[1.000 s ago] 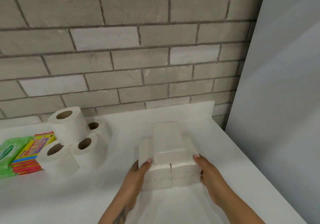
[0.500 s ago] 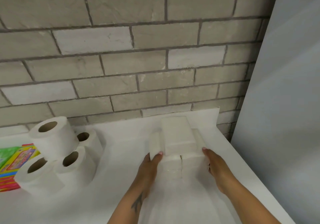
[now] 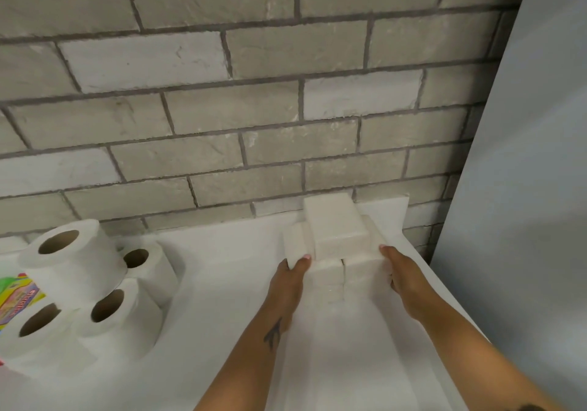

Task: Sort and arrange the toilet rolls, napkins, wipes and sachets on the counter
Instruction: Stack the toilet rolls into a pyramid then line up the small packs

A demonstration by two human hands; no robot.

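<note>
White counter (image 3: 222, 283) against a grey brick wall (image 3: 254, 109), pale panel (image 3: 524, 188) at right.

Colourful sachet packs (image 3: 19, 299) are cut off at the left edge beside four stacked white toilet rolls (image 3: 79, 283); bare counter lies between them and the stack of white wrapped napkin packs (image 3: 336, 236) near the wall, which the left hand (image 3: 290, 279) and right hand (image 3: 405, 279) grip from either side.

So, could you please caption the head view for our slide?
Both hands, left and right, hold a stack of napkin packs beside toilet rolls.
</note>
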